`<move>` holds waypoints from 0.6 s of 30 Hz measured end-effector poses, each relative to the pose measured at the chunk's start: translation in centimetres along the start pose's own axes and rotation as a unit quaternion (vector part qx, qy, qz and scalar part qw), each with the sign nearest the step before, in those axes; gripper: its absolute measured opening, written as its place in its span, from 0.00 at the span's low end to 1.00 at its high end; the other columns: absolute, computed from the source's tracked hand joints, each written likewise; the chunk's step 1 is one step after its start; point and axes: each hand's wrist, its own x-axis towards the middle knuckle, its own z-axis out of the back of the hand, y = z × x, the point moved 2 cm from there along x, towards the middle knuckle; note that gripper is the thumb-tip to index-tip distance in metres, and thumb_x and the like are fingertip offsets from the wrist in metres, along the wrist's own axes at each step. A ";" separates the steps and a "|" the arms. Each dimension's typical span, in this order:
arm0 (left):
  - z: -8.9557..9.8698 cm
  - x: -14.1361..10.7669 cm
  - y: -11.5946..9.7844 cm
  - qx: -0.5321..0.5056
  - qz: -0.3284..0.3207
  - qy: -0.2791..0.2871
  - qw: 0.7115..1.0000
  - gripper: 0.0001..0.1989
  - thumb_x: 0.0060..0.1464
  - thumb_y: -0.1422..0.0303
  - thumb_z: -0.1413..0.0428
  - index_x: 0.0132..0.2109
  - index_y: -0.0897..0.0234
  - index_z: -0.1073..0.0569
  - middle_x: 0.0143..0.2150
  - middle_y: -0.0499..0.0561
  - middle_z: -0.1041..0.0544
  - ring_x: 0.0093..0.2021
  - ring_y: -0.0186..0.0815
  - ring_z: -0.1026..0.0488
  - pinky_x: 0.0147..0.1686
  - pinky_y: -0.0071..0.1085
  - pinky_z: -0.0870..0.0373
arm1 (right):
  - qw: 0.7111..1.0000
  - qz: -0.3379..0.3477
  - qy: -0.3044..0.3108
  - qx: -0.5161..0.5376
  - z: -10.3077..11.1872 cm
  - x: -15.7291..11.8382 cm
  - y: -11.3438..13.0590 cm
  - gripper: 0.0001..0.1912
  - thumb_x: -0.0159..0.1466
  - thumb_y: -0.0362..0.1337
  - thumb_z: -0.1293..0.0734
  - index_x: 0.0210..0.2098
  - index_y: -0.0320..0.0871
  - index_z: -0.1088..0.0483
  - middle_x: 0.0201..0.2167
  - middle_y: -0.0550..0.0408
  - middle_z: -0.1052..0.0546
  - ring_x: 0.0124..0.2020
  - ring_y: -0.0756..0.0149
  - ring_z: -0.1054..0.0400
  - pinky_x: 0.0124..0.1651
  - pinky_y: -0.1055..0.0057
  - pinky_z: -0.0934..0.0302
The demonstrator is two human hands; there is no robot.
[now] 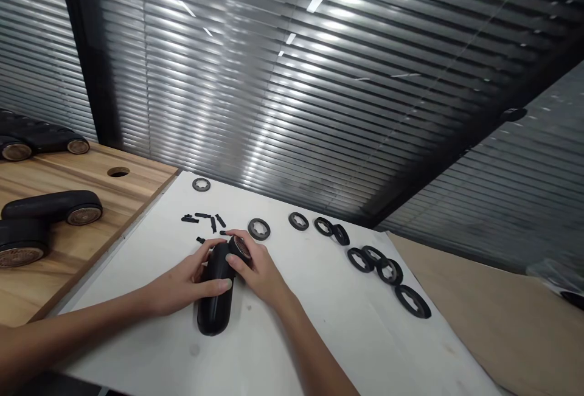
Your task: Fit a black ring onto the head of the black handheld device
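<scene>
A black handheld device (214, 311) with a rounded body and a round, bronze-coloured meshed head lies at a slant over the white tabletop (319, 335). My left hand (185, 283) is wrapped around its body, thumb across the front. At the upper end, my right hand (259, 268) grips the head between thumb and fingers, partly covering the meshed face. Just beyond my hands are several small black plastic pieces (213, 224). A flat dark ring (259, 219) with a star-shaped opening lies close past my right fingers.
More rings lie along the far and right side, such as a black ring (413, 292); another ring (201, 185) is at the far left corner. Similar black devices (50, 204) rest on the wooden table (132, 192) at left. Brown board (456, 256) lies right; window blinds (255, 79) stand behind.
</scene>
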 end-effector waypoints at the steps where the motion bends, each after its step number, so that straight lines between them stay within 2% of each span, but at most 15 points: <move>1: -0.1 0.0 -0.1 0.001 0.002 -0.001 1.000 0.35 0.58 0.56 0.37 0.67 0.51 0.44 0.56 0.53 0.30 0.61 0.46 0.34 0.59 0.43 0.37 | 1.000 -0.001 0.001 -0.002 0.0 0.0 0.0 0.23 0.69 0.53 0.37 0.57 0.46 0.34 0.27 0.61 0.34 0.27 0.68 0.41 0.33 0.70 0.46; 8: 0.1 0.0 0.1 0.025 -0.007 -0.008 1.000 0.35 0.58 0.55 0.38 0.67 0.51 0.43 0.54 0.53 0.30 0.52 0.42 0.29 0.54 0.41 0.34 | 1.000 0.000 -0.001 -0.005 0.0 0.1 0.1 0.23 0.69 0.52 0.37 0.57 0.47 0.34 0.30 0.59 0.32 0.30 0.67 0.38 0.36 0.69 0.44; 15: 0.5 0.0 0.0 0.049 0.001 -0.009 0.999 0.36 0.59 0.56 0.38 0.68 0.50 0.46 0.58 0.55 0.31 0.53 0.43 0.29 0.52 0.40 0.30 | 0.999 -0.020 -0.005 -0.041 0.2 -0.2 0.9 0.21 0.70 0.50 0.36 0.57 0.49 0.34 0.35 0.57 0.26 0.34 0.64 0.32 0.38 0.69 0.40; 18: 0.5 -0.2 -0.3 0.054 -0.002 -0.005 0.999 0.36 0.60 0.59 0.38 0.68 0.52 0.47 0.57 0.55 0.30 0.51 0.42 0.28 0.50 0.38 0.29 | 0.997 -0.018 0.000 -0.082 0.4 -0.3 1.3 0.22 0.70 0.51 0.37 0.59 0.48 0.35 0.32 0.57 0.26 0.32 0.64 0.32 0.36 0.69 0.41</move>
